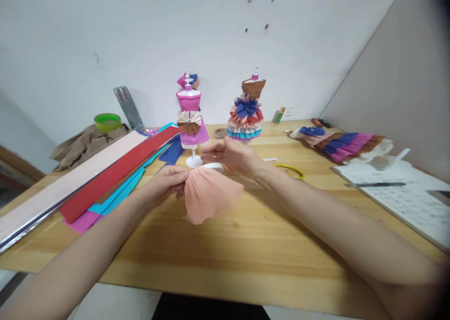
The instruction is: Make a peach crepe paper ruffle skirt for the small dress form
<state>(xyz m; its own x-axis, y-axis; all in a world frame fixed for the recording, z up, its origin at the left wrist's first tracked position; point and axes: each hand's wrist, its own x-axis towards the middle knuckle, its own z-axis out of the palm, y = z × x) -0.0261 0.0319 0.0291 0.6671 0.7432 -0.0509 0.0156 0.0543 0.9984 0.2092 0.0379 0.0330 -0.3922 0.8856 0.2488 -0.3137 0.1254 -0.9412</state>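
Note:
A piece of peach crepe paper (207, 196) hangs above the table, gathered along its top edge and flaring out below. My left hand (170, 177) pinches its upper left corner between thumb and fingers. Just above the gathered edge is my right hand (235, 158), its fingers loosely bent and apart, seemingly holding nothing. Part of a white ring (216, 167) shows behind the paper, under the right fingers; the rest is hidden. Beyond the hands stands a small dress form (190, 125) in a magenta paper dress with a brown and cream fan at the waist.
Another dress form (246, 114) wears a brown top and ruffled layers. Paper strips (119, 179) lie left, near green tape (107, 122) and a bottle (128, 107). At right are a paper dress (341, 144), a knife (379, 184) on a white board (404, 198), and a yellow ring (295, 169).

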